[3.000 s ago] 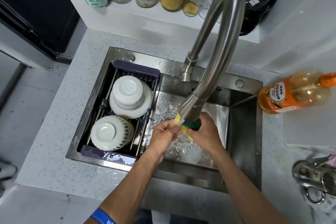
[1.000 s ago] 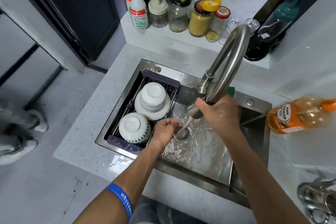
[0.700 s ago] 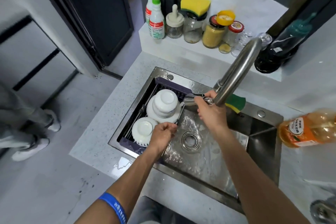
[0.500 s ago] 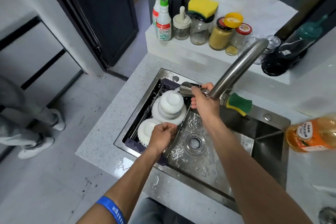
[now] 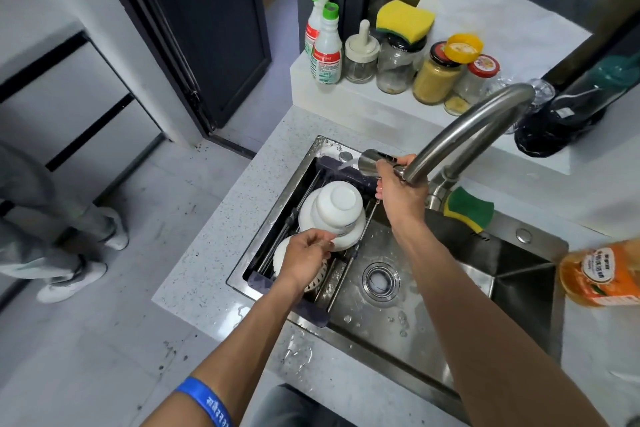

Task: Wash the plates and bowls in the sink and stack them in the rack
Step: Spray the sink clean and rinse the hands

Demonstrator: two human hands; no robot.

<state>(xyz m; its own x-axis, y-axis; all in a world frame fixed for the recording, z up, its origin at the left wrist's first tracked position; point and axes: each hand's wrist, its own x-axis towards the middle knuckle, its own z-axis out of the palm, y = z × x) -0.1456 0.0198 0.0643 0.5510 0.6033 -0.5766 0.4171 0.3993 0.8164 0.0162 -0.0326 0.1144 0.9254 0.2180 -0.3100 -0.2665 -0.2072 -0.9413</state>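
Observation:
A dark rack (image 5: pixel 287 291) sits in the left half of the steel sink (image 5: pixel 450 288). White upturned bowls (image 5: pixel 337 206) are stacked on a white plate (image 5: pixel 349 239) at the rack's far end. Another upturned white bowl (image 5: pixel 315 279) with a patterned rim lies nearer me, mostly under my left hand (image 5: pixel 304 258), whose fingers pinch the plate's rim. My right hand (image 5: pixel 398 191) grips the pull-out faucet head (image 5: pixel 372 161), which points left and sprays water toward the rack's far end. The faucet's curved neck (image 5: pixel 467 128) arches above.
A green-yellow sponge (image 5: pixel 467 208) lies on the sink's back edge. An orange bottle (image 5: pixel 602 274) lies on the counter at right. Spray bottles, jars and a second sponge (image 5: pixel 403 19) crowd the back ledge. A dark bottle (image 5: pixel 568 114) lies beside them. Someone's legs (image 5: pixel 52 229) stand at left.
My right hand let go of the sponge, took the faucet head and swung it left over the rack. My left hand moved from under the water to the plate's rim.

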